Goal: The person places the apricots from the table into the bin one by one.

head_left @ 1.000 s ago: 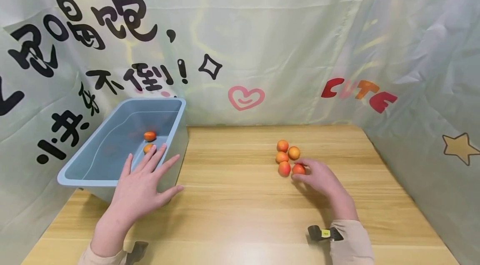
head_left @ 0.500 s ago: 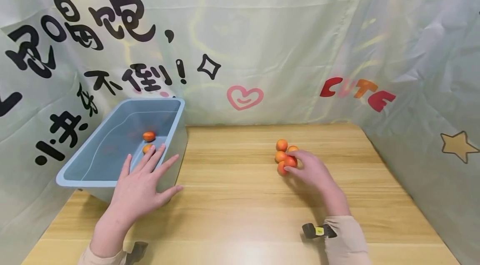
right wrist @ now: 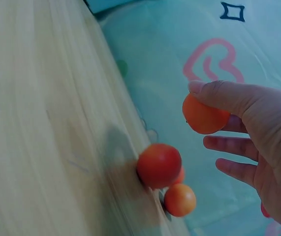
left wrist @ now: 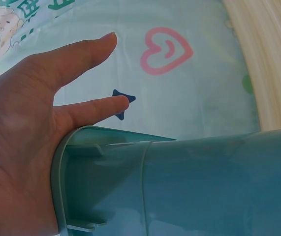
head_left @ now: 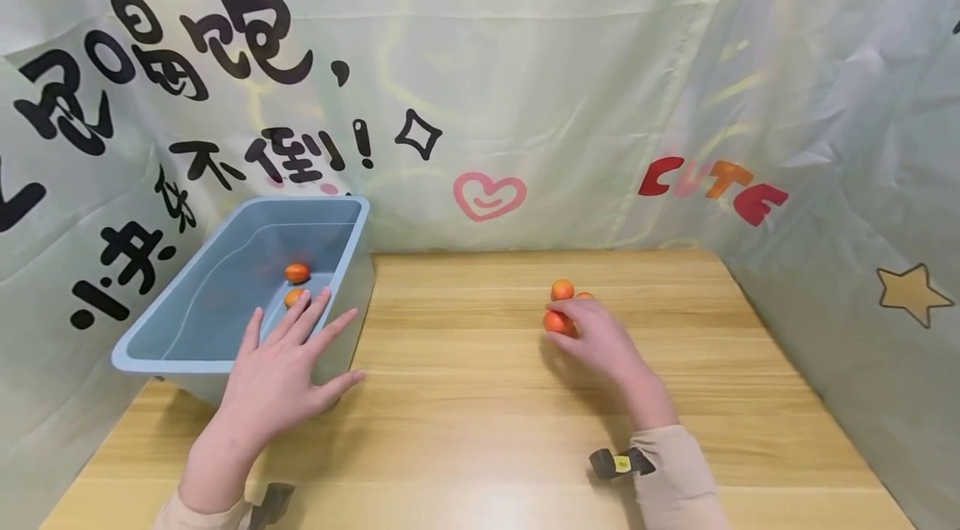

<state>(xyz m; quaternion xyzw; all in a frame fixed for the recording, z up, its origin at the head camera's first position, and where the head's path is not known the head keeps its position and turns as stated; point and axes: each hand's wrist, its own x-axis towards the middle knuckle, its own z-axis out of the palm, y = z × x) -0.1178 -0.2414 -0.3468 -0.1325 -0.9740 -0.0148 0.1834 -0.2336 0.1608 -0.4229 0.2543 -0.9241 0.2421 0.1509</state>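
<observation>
In the head view my right hand (head_left: 603, 338) is over a small group of round orange-red fruits. Its thumb and fingers pinch one fruit (right wrist: 205, 115), seen raised off the wood in the right wrist view. Just below it sit a redder fruit (right wrist: 160, 165) and a more orange one (right wrist: 180, 199), with another partly hidden behind them. My left hand (head_left: 281, 380) lies with spread fingers over the near right corner of a blue plastic tub (head_left: 180, 366). The tub's rim runs against the palm in the left wrist view. Two fruits (head_left: 297, 272) show inside the tub.
The tub stands at the left of a light wooden table (head_left: 465, 397). A pale printed curtain (head_left: 480, 97) encloses the back and both sides. One fruit (head_left: 562, 290) lies at the far side of the group.
My right hand has gripped the nearest right fruit, lifted it and carried it left across the other fruits. My left hand stays in place on the tub.
</observation>
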